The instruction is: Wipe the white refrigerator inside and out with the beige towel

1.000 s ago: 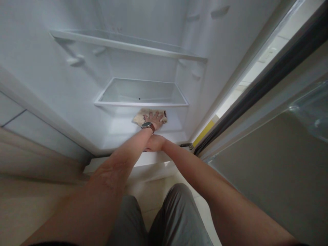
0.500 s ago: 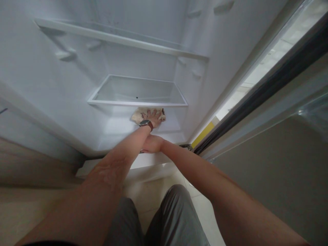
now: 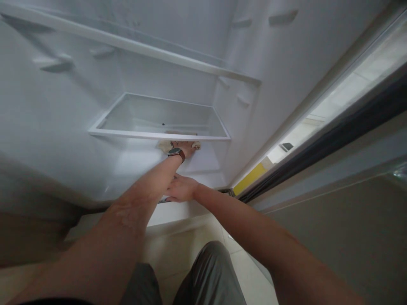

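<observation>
A beige cloth [image 3: 164, 146] lies on the white floor of a refrigerator compartment, below the glass shelf. My left hand [image 3: 187, 149], with a watch [image 3: 177, 153] on its wrist, presses down on the cloth and holds it bunched under the fingers. The shelf's front rim partly covers the fingertips. Nearer to me, my right hand [image 3: 182, 188] rests by the compartment's front edge, under my left forearm. Its fingers are stretched out with the thumb apart, and nothing shows in it. The forearm hides some of its fingertips.
Above my left hand sits a white-framed glass shelf [image 3: 159, 135], with a longer shelf [image 3: 143, 44] higher up. Shelf supports [image 3: 282, 18] stick out of the side walls. At the right is the open door with a dark gasket [image 3: 330, 129]. A yellow strip [image 3: 249, 178] shows beyond the gap.
My left hand and the cloth have gone deeper under the glass shelf. The right hand has shifted slightly left and toward me, and its fingers show more. The view has turned a little.
</observation>
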A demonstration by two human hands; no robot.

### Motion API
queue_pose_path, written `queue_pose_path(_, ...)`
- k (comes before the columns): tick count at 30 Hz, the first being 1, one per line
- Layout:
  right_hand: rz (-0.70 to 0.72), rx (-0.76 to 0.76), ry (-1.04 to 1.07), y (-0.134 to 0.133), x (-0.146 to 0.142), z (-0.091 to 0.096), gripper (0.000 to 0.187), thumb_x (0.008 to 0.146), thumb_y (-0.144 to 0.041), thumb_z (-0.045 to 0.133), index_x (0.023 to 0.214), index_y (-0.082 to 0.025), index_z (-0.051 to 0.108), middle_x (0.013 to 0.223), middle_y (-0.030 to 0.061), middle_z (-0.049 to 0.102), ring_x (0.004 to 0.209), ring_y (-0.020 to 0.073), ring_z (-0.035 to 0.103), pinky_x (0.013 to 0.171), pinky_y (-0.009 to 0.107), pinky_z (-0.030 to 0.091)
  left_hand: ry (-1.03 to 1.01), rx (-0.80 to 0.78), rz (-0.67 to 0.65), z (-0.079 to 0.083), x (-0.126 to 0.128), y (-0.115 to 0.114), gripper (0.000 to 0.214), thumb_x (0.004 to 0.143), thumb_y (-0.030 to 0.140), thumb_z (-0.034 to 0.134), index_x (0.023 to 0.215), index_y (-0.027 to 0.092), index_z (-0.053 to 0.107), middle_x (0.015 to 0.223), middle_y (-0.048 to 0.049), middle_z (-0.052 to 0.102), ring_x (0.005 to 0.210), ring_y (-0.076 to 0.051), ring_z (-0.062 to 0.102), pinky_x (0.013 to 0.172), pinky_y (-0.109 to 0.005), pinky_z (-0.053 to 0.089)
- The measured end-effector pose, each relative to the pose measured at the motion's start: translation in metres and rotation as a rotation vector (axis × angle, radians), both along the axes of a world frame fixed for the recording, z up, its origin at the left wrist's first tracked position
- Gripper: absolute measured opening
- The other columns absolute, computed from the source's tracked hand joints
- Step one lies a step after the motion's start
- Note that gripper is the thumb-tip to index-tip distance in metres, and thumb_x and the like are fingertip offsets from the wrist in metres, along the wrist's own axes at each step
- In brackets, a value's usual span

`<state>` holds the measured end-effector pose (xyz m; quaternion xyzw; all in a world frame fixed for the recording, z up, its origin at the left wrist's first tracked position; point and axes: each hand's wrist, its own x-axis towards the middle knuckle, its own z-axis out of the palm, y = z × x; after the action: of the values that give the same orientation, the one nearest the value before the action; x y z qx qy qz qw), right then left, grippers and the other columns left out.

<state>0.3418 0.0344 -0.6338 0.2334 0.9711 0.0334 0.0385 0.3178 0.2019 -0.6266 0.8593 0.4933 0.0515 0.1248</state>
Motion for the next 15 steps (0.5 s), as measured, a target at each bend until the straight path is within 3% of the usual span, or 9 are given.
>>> queue_pose_path(5, 0.024, 0.046, 0.015, -0.004, 0.0, 0.002, 0.039, 0.103, -0.034, 0.058, 0.14, -0.021, 0.062, 0.152, 0.013, 0.058, 0.143, 0.0266, 0.049, 0.117, 0.046, 0.03, -0.054, 0.024, -0.024, -0.004, 0.008, 0.023, 0.059, 0.104, 0.051, 0.036, 0.16, 0.036, 0.046, 0.169, -0.0044, 0.039, 0.16, -0.04, 0.022, 0.127, -0.068, 0.014)
queue_pose_path(9, 0.024, 0.077, 0.0, -0.004, -0.002, 0.006, 0.041, 0.104, -0.033, 0.057, 0.143, -0.024, 0.061, 0.156, 0.0116, 0.055, 0.143, 0.0241, 0.049, 0.111, 0.041, 0.036, -0.068, 0.046, 0.018, -0.006, 0.013, 0.043, 0.063, 0.104, 0.049, 0.042, 0.164, 0.034, 0.04, 0.175, -0.0054, 0.025, 0.161, -0.047, 0.008, 0.124, -0.078, 0.005)
queue_pose_path(15, 0.022, 0.069, -0.027, -0.003, -0.002, 0.008, 0.046, 0.102, -0.034, 0.061, 0.148, -0.026, 0.058, 0.161, 0.0114, 0.049, 0.146, 0.0243, 0.046, 0.107, 0.04, 0.038, -0.077, 0.062, 0.016, -0.004, 0.02, 0.056, 0.073, 0.102, 0.051, 0.053, 0.167, 0.024, 0.033, 0.177, -0.0113, 0.016, 0.157, -0.054, 0.004, 0.117, -0.087, 0.005)
